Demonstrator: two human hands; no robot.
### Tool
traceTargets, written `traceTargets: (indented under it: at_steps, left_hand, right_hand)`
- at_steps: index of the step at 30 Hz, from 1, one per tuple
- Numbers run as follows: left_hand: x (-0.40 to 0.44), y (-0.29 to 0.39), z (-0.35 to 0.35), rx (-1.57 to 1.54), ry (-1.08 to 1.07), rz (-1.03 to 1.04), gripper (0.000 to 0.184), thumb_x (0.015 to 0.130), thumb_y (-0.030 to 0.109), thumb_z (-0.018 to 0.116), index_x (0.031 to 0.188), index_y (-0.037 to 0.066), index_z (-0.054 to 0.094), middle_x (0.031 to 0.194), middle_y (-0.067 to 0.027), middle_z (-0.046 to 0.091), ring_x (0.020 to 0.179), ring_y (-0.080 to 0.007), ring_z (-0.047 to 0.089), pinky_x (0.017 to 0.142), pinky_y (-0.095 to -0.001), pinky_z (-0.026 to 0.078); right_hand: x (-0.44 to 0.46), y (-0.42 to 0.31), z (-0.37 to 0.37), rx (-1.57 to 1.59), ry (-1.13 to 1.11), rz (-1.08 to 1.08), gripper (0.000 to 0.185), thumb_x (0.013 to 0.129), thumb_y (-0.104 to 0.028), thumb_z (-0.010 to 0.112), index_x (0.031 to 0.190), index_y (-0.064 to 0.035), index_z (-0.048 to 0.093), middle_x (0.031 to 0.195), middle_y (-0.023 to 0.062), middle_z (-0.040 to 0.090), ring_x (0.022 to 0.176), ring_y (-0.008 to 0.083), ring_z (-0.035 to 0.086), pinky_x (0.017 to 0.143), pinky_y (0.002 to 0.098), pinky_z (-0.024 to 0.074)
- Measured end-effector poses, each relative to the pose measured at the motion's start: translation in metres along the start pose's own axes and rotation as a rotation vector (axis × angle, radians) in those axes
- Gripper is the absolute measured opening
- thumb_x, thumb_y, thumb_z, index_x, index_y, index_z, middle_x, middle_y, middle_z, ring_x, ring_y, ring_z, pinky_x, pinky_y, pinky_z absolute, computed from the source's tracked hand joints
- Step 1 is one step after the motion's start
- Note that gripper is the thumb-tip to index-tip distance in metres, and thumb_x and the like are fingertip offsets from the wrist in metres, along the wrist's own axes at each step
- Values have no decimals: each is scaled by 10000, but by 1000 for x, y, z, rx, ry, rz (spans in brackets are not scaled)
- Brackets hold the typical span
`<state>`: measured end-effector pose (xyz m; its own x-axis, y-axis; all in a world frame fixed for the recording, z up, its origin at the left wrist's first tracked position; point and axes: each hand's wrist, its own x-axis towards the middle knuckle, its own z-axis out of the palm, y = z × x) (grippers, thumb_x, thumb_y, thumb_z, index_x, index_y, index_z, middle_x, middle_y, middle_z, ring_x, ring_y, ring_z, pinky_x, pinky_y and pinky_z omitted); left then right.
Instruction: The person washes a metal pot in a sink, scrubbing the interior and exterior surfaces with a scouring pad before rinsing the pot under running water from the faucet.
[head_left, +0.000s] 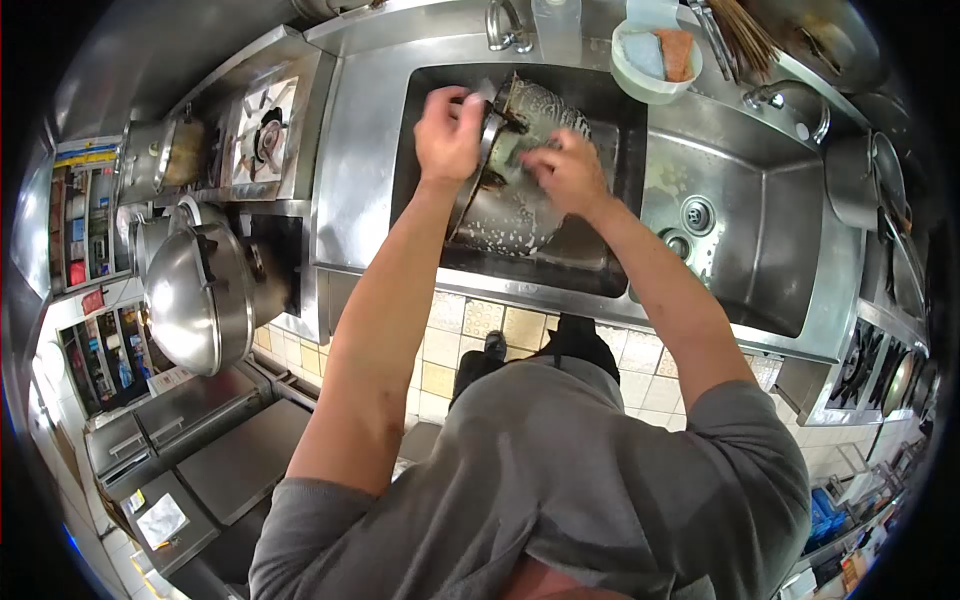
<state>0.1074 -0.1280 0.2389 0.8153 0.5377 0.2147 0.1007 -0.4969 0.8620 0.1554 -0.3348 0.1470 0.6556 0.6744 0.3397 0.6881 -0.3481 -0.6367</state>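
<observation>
A large metal pot (510, 215) lies tilted on its side in the left sink basin (590, 270). White suds coat its wall, and dark brown stains show around its handle fittings. At the pot's rim, on the left, my left hand (448, 140) is closed with curled fingers and steadies it. My right hand (572, 178) is bent against the soapy wall, its fingers pressed together and slightly smeared by motion. Something greyish-green shows under those fingertips, but I cannot make out what it is.
A white tub (650, 90) with a blue and an orange sponge (677, 54) stands behind the sink. A faucet (508, 28) rises over the left basin. The right basin (770, 220) has a drain. A big lidded pot (195, 300) and a stove (262, 135) are at left.
</observation>
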Motion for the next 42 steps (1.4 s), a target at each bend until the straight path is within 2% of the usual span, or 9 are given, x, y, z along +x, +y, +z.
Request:
traceTargets:
  at_steps: [9, 13, 19, 22, 28, 31, 34, 37, 42]
  left_hand:
    - [-158, -65, -9, 50, -721, -364, 363, 1009, 52, 655, 1364, 10, 597, 1117, -117, 732, 1058, -194, 667, 976, -325, 513]
    - [-129, -52, 19, -31, -435, -19, 391, 1009, 63, 626, 1397, 31, 598, 1083, -159, 737, 1037, -213, 684, 949, -343, 515]
    - [14, -49, 51, 274, -665, -71, 300, 984, 213, 650, 1233, 65, 726, 1095, -238, 747, 1032, -329, 735, 926, -368, 547]
    - [31, -2, 56, 432, -452, -182, 292, 958, 224, 684, 1195, 63, 742, 1113, -217, 750, 1003, -331, 743, 887, -383, 567]
    - [-25, -99, -24, 113, -300, 17, 302, 1023, 189, 640, 1266, 21, 701, 1182, -183, 750, 1078, -258, 730, 953, -341, 541]
    - [-58, -141, -43, 35, -217, 40, 299, 1051, 156, 591, 1303, 15, 670, 1247, -217, 711, 1130, -316, 714, 983, -350, 527]
    - [-64, -129, -49, 83, -224, -1, 293, 1052, 173, 589, 1295, 31, 670, 1186, -230, 719, 1104, -389, 694, 960, -371, 535]
    - [-52, -128, -52, 29, -264, -31, 290, 1054, 169, 582, 1302, 45, 668, 1178, -227, 720, 1090, -386, 697, 949, -377, 537]
    - [-55, -143, -77, -179, -434, -68, 301, 1057, 162, 574, 1331, 73, 661, 1187, -222, 716, 1088, -380, 701, 949, -380, 536]
  right_hand:
    - [-43, 30, 1, 217, 379, 377, 262, 914, -244, 752, 1171, -198, 772, 1204, 258, 635, 1141, 434, 620, 969, 509, 520]
    - [-122, -18, 11, -131, 418, 242, 331, 929, -251, 743, 1254, -191, 727, 1288, 292, 595, 1178, 494, 597, 1010, 558, 493]
    - [-71, 20, -24, 30, 311, 516, 308, 990, -304, 669, 1275, -191, 689, 1240, 304, 596, 1061, 509, 647, 864, 521, 569]
    - [-48, 31, -19, 66, 284, 579, 324, 996, -284, 654, 1284, -138, 684, 1304, 308, 617, 1199, 485, 597, 1017, 502, 511]
    - [-30, -58, -2, -88, 144, -207, 247, 897, -193, 698, 1114, -111, 782, 1292, 194, 660, 1176, 425, 636, 1008, 503, 524]
    - [-15, -3, 16, 65, 428, 421, 241, 906, -157, 689, 1127, -107, 771, 1338, 231, 641, 1209, 412, 635, 1030, 487, 516]
    - [-13, -30, 37, -264, 579, 264, 310, 896, -146, 696, 1199, -102, 745, 1348, 256, 629, 1210, 432, 626, 1039, 519, 505]
    - [-10, -114, 46, -299, 110, -130, 258, 855, -201, 746, 1107, -161, 778, 1320, 217, 642, 1238, 426, 598, 1048, 550, 484]
    - [55, -48, 49, -447, 570, 400, 141, 839, -244, 750, 973, -229, 790, 1218, 127, 645, 1145, 363, 587, 938, 531, 481]
